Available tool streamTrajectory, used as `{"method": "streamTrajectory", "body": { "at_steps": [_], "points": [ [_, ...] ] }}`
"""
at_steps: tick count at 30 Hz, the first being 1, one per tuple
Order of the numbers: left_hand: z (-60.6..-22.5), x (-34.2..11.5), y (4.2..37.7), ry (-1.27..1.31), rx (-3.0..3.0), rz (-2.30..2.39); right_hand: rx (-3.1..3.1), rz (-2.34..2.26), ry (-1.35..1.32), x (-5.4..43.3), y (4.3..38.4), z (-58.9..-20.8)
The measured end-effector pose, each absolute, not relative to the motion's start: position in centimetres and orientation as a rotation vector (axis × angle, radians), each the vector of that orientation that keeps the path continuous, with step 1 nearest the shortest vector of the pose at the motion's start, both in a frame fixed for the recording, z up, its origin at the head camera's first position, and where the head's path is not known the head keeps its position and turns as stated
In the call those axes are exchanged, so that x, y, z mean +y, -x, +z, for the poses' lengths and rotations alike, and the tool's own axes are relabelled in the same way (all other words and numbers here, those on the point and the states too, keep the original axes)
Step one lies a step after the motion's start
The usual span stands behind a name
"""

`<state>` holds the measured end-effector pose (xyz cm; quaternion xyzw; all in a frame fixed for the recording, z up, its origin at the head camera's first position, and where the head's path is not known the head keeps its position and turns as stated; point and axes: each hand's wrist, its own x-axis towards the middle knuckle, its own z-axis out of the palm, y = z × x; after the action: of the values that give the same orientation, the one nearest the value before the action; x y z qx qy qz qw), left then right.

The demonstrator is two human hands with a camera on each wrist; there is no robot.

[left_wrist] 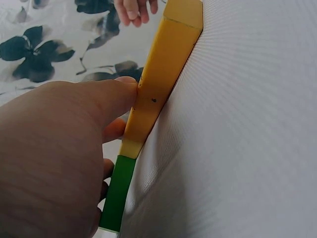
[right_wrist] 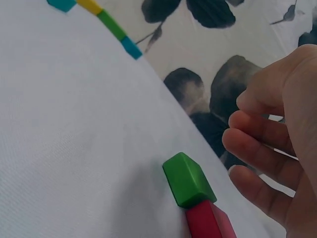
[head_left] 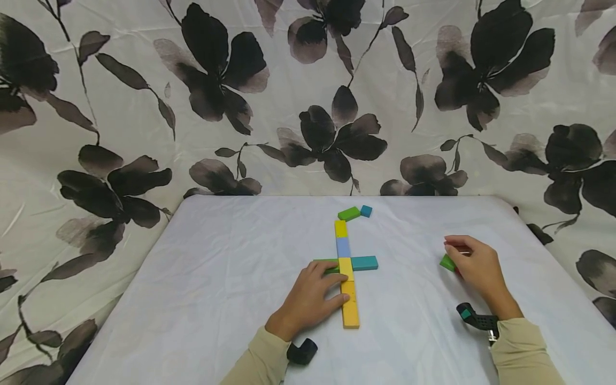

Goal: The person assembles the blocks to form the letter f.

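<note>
My left hand rests against a row of wooden blocks, its thumb and a fingertip touching the long yellow block and the shorter yellow block. Other fingers lie over a green block on the row's left side. A teal block sticks out to the right. Farther up the row come a light blue block and another yellow one. Over at the right, my right hand hovers with loosely bent fingers beside a green block and a red block, holding neither.
Beyond the row's far end, a green block and a small blue block lie at an angle. White cloth covers the table. A floral curtain hangs behind its back edge.
</note>
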<state>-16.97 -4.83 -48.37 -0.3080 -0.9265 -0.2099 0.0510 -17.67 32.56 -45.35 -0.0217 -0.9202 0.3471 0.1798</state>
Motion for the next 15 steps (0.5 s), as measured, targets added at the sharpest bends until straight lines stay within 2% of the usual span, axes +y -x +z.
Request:
{"method": "streamTrajectory", "body": {
  "at_steps": [15],
  "points": [
    [-48.52,-4.81,16.96,0.928,-2.822,-0.637,-2.635,1.033,0.178,33.19,17.23,-45.76]
  ]
}}
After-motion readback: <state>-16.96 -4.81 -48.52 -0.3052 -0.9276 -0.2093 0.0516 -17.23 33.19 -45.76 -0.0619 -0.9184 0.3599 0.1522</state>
